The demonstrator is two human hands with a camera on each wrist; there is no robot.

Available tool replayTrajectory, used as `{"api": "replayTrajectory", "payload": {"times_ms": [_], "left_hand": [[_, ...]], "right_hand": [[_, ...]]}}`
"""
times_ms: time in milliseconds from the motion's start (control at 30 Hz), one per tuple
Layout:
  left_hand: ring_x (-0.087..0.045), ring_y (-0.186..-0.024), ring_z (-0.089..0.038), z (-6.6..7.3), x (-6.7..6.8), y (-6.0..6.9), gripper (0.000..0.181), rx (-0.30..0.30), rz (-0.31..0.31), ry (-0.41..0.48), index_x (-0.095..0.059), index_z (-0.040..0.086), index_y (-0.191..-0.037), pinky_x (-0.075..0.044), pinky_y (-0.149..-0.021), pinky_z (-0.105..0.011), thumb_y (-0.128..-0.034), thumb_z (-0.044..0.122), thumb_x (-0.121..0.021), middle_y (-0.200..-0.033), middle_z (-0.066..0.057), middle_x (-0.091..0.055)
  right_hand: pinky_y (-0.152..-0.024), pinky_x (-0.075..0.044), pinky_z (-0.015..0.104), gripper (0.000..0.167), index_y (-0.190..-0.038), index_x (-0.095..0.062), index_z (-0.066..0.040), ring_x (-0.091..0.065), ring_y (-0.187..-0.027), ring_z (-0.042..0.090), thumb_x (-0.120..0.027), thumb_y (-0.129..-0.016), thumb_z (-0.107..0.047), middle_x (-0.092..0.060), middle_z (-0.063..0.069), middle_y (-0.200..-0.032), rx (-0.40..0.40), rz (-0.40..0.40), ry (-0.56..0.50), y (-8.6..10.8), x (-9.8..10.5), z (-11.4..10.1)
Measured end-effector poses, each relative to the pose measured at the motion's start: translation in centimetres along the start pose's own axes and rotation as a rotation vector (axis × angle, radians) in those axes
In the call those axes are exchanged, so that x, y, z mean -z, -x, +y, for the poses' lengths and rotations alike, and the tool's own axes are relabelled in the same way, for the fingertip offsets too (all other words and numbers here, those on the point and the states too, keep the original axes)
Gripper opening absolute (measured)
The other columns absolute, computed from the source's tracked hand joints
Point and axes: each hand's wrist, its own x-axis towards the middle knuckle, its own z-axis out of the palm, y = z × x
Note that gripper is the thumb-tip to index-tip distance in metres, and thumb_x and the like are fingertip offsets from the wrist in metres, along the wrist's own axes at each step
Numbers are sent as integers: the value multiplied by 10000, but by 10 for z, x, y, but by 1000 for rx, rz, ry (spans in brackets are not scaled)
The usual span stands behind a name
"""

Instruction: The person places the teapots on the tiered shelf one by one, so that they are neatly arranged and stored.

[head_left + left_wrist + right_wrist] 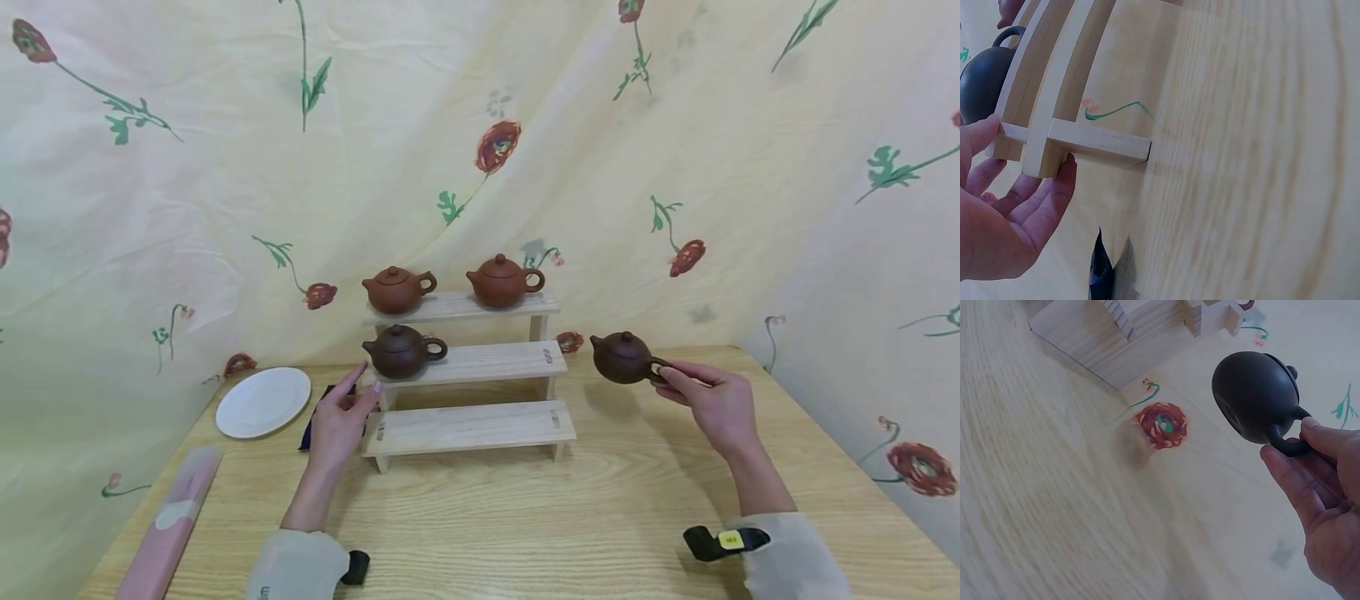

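Note:
My right hand (716, 404) pinches the handle of a dark brown teapot (622, 358), holding it in the air right of a three-tier wooden stand (480, 427). In the right wrist view the same teapot (1254, 397) hangs tilted from the thumb and fingers (1300, 481). My left hand (341, 425) grips the left end of the stand. The left wrist view shows the thumb on a tier's edge and fingers (1047, 194) curled about its end. Another dark teapot (400, 352) sits on the middle tier, beside that hand. Two reddish-brown teapots (395, 290) stand on the top tier.
A white plate (264, 402) lies at the table's back left. Behind my left hand is a dark, partly hidden item (307, 433). A long pink packet (168, 529) lies along the left edge. Flower-patterned cloth (420, 125) hangs behind the table.

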Motion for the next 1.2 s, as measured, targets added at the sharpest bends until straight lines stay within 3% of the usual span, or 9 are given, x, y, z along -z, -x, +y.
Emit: {"api": "replayTrajectory", "payload": {"times_ms": [267, 567, 1000, 1200], "left_hand": [[-618, -755, -116, 0, -1, 0, 565, 9, 13, 0, -559, 292, -1551, -448, -619, -227, -1015, 374, -720, -991, -84, -769], [-659, -777, -113, -1, 0, -1, 562, 5, 12, 0, -559, 297, -1549, -441, -605, -222, -1016, 370, -720, -985, -58, -788], [-654, -762, -127, -1, -2, -2, 562, -15, 9, -9, -557, 260, -1554, -432, -586, -226, -1022, 353, -712, -964, -53, -780], [-654, -773, -125, -1, -1, -2, 566, -9, 11, -6, -558, 275, -1553, -436, -593, -229, -1018, 370, -716, -978, -60, -777]], "right_hand": [[-753, -616, 264, 229, -1164, -784, 46, -801, -817, 113, -759, -975, -81, -813, -49, -947, -2, -28, 29, -6, -4, -16], [-764, -619, 278, 229, -1171, -782, 34, -803, -841, 119, -753, -982, -92, -816, -40, -972, 34, -95, 71, -17, -15, -34], [-793, -625, 282, 366, -1249, -710, 124, -801, -851, 109, -742, -1001, -143, -812, -58, -960, -3, -165, 211, -30, -31, -48], [-794, -623, 286, 345, -1233, -716, 133, -802, -862, 118, -749, -991, -110, -810, -46, -967, -3, -193, 152, -35, -41, -53]]}}
